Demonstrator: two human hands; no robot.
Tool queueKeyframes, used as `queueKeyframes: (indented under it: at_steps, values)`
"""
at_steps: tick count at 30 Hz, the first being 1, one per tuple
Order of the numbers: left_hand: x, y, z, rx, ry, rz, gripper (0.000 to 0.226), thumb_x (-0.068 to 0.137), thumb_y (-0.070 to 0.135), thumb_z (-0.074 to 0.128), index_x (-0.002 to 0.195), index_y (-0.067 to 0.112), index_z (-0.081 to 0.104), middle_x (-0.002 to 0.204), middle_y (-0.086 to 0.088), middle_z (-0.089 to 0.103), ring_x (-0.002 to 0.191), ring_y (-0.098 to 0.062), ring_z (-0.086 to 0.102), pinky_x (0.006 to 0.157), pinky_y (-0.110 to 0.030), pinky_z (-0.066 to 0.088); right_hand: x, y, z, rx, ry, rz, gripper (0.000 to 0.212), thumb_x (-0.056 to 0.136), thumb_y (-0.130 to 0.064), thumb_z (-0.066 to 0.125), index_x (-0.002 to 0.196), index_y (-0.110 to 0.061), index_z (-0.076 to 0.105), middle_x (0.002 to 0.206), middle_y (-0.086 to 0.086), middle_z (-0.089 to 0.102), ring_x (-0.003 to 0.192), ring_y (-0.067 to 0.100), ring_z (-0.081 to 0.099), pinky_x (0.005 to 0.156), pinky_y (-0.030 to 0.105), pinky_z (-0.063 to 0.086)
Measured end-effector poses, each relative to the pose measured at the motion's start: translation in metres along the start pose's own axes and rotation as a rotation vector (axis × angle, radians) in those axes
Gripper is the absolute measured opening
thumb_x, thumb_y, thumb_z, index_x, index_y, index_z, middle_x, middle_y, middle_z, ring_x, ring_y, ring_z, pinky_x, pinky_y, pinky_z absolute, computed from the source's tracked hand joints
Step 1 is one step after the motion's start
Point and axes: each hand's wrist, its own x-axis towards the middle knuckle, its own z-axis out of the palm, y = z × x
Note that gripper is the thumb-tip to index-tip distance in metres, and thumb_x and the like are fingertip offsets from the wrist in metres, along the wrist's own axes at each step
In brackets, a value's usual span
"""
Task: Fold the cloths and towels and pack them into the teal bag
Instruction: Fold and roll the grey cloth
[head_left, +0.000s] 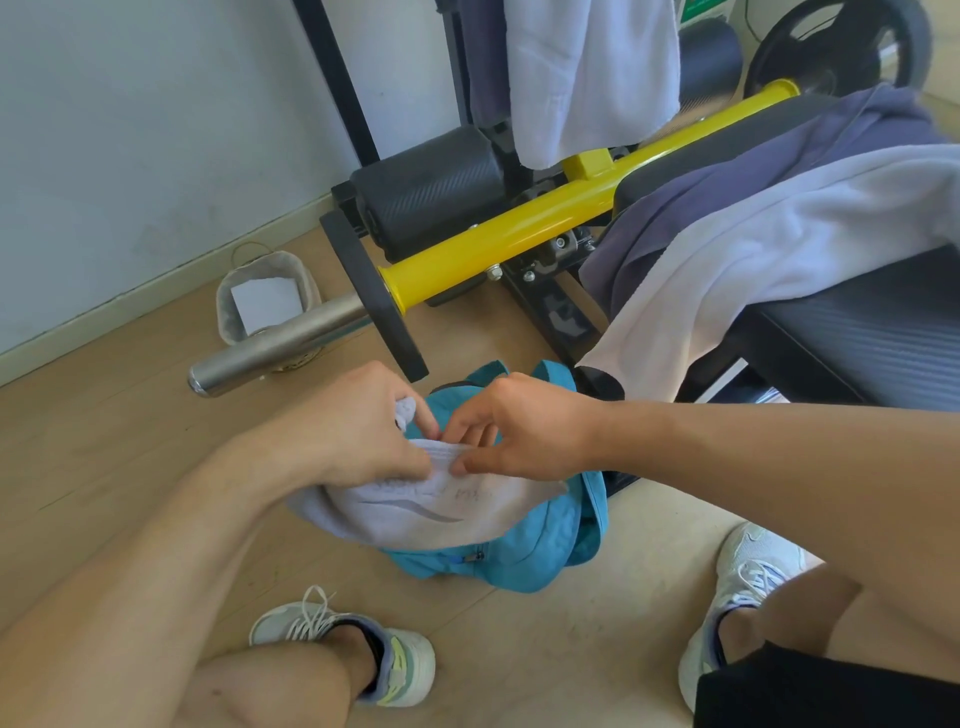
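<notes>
A white towel (436, 512) is held just above the teal bag (524, 551), which sits slumped on the floor (104, 441). The towel's long axis runs left to right across the bag, the left end bunched and drooping past the bag's left side, the right end reaching toward the bag's right strap. A grey swoosh mark on the towel runs along the same axis. The towel's upper edge is pinched by both hands: the left hand (358, 421) is curled round a bunched part at the bag's upper left, thumb and fingers closed on the cloth; the right hand (519, 431) pinches the edge with thumb and fingertips just right of it, the two hands nearly touching above the bag's opening.

Behind the bag a bench (857, 332) with a yellow bar (519, 223) is seen. A grey towel (769, 228) and a purple cloth (701, 197) are draped over the bench, behind and right of the bag. Another white towel (592, 73) hangs farther behind the bag. A small basket (265, 301) stands behind and left of the bag. Two sneakers are planted in front of the bag.
</notes>
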Motion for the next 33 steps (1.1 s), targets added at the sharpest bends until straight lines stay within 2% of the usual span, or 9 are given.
queueKeyframes:
  at_steps: [5,8,12,16,19,23,26,29,33]
  values:
    - [-0.002,-0.007,-0.010,-0.107,0.106,-0.036,0.016,0.073,0.015,0.079,0.064,0.028,0.078,0.060,0.017,0.067,0.060,-0.001,0.059,0.056,-0.024,0.046,-0.001,0.018,0.005,-0.113,-0.098,0.094,0.017,0.091,-0.029,0.069,0.105,-0.020,0.074,0.096,-0.010,0.074,0.087,0.008,0.069,0.081,0.031,0.060]
    - [-0.003,-0.013,-0.017,-0.227,0.232,-0.082,0.016,0.076,0.012,0.076,0.065,0.023,0.075,0.055,0.016,0.064,0.055,0.003,0.054,0.056,-0.024,0.040,-0.001,0.033,0.004,-0.259,-0.115,0.186,0.012,0.085,-0.027,0.067,0.086,-0.014,0.065,0.081,0.004,0.067,0.075,0.022,0.063,0.071,0.046,0.058]
    - [-0.003,-0.024,-0.023,-0.212,0.390,-0.165,0.016,0.078,0.012,0.072,0.065,0.020,0.072,0.049,0.015,0.059,0.050,0.000,0.052,0.051,-0.026,0.035,0.002,0.038,-0.015,-0.249,-0.049,0.243,0.012,0.086,-0.025,0.067,0.087,-0.013,0.065,0.082,0.004,0.066,0.079,0.026,0.063,0.072,0.043,0.055]
    - [-0.003,-0.037,-0.027,-0.228,0.448,-0.248,0.015,0.082,0.012,0.072,0.069,0.020,0.073,0.061,0.008,0.065,0.056,-0.009,0.051,0.052,-0.028,0.034,0.003,0.035,-0.038,-0.071,0.070,0.284,0.027,0.088,-0.041,0.073,0.094,-0.015,0.075,0.091,0.009,0.073,0.087,0.028,0.067,0.080,0.048,0.056]
    - [0.000,-0.042,-0.027,-0.240,0.459,-0.279,0.014,0.084,0.012,0.072,0.072,0.019,0.074,0.072,0.002,0.069,0.062,-0.011,0.054,0.054,-0.028,0.036,-0.004,0.030,-0.050,0.134,0.166,0.297,0.029,0.085,-0.049,0.074,0.099,-0.024,0.079,0.096,0.001,0.077,0.094,0.023,0.071,0.089,0.044,0.058]
    - [0.002,-0.047,-0.028,-0.398,0.514,-0.339,0.008,0.082,0.012,0.073,0.077,0.019,0.074,0.082,-0.004,0.072,0.070,-0.016,0.058,0.058,-0.027,0.041,-0.006,0.026,-0.054,0.475,0.334,0.301,0.024,0.082,-0.042,0.079,0.096,-0.022,0.081,0.095,-0.003,0.079,0.099,0.022,0.073,0.094,0.044,0.058]
    - [0.005,-0.051,-0.027,-0.526,0.536,-0.356,0.011,0.078,0.014,0.077,0.072,0.023,0.075,0.074,0.001,0.072,0.075,-0.020,0.064,0.065,-0.029,0.046,-0.005,0.022,-0.055,0.618,0.468,0.262,0.021,0.082,-0.030,0.082,0.096,-0.015,0.079,0.095,0.000,0.079,0.097,0.021,0.075,0.095,0.044,0.058]
    - [0.009,-0.050,-0.023,-0.554,0.485,-0.310,0.013,0.074,0.032,0.087,0.075,0.026,0.076,0.077,0.004,0.075,0.082,-0.019,0.071,0.076,-0.037,0.055,-0.006,0.017,-0.055,0.576,0.567,0.181,0.018,0.083,-0.024,0.080,0.099,-0.016,0.077,0.095,-0.005,0.079,0.092,0.012,0.075,0.088,0.040,0.061]
    - [0.011,-0.039,-0.019,-0.484,0.459,-0.200,0.053,0.060,0.072,0.080,0.100,0.037,0.075,0.089,0.011,0.073,0.088,-0.009,0.068,0.081,-0.039,0.056,-0.006,0.009,-0.054,0.482,0.599,0.055,0.013,0.083,-0.017,0.082,0.094,-0.018,0.076,0.093,-0.007,0.078,0.090,0.010,0.074,0.088,0.031,0.060]
